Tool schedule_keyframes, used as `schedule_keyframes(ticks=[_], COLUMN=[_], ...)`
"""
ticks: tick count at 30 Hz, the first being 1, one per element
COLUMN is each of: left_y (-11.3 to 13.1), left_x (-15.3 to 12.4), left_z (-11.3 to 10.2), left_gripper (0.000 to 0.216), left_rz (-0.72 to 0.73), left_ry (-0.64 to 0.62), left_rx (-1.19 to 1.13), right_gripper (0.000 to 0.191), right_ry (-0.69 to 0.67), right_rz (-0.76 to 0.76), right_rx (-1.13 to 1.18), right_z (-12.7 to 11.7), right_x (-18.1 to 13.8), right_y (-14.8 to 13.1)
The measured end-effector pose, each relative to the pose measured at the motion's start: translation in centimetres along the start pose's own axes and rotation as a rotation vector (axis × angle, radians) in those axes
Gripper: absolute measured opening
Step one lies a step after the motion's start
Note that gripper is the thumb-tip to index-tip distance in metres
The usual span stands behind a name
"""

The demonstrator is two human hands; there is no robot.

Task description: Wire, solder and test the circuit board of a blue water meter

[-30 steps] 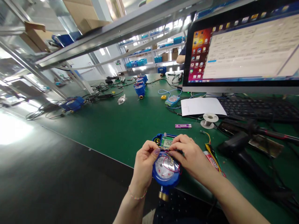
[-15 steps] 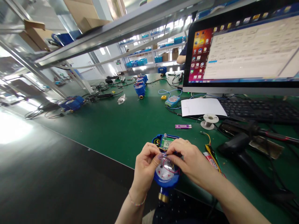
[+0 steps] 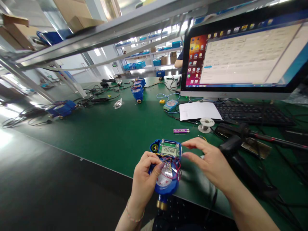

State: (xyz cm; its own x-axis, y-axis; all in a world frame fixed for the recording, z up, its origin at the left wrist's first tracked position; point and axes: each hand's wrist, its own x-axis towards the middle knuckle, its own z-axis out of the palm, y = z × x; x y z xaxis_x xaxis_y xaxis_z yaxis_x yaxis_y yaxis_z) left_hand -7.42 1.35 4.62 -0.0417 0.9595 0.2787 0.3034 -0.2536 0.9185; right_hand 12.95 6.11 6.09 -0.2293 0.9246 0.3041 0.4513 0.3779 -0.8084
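From the head camera, one blue water meter (image 3: 166, 175) sat at the green counter's (image 3: 115, 134) near edge. The left hand (image 3: 144, 179) kept its grip closed around it; the right hand (image 3: 209, 162) hovered beside it, fingers open, holding nothing. One monitor (image 3: 243, 54) stood behind.

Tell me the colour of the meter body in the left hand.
Blue, on the meter held by the left hand; head view.
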Motion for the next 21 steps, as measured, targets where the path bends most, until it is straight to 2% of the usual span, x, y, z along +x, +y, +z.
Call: schedule_keyframes(ticks=[2, 3, 6, 8, 15, 21], left_y=[0.0, 0.0, 0.0, 0.0, -0.2, -0.4], left_x=[-0.1, -0.2, -0.3, -0.3, -0.4, -0.3], left_z=[0.1, 0.2, 0.4, 0.4, 0.3, 0.4], left_gripper=[0.009, 0.008, 0.008, 0.007, 0.006, 0.007], left_rz=[0.028, 0.047, 0.09, 0.099, 0.136, 0.146], left_ry=[0.004, 0.002, 0.016, 0.033, 0.047, 0.032], left_rx=[0.047, 0.066, 0.099, 0.113, 0.107, 0.119], right_gripper=[0.013, 0.015, 0.017, 0.014, 0.018, 0.012], right_ry=[0.096, 0.079, -0.116, -0.161, -0.137, -0.161], right_rz=[0.064, 0.114, 0.26, 0.321, 0.406, 0.442], right_rx=[-0.203, -0.332, -0.65, -0.761, -0.877, -0.709], right_z=[-1.3, -1.6, -1.5, -0.8, 0.4, 0.2], right_x=[-0.7, -1.1, -2.3, -3.2, -4.8, -3.5], right_y=[2.0, 2.9, 4.9, 5.5, 5.4, 4.4])
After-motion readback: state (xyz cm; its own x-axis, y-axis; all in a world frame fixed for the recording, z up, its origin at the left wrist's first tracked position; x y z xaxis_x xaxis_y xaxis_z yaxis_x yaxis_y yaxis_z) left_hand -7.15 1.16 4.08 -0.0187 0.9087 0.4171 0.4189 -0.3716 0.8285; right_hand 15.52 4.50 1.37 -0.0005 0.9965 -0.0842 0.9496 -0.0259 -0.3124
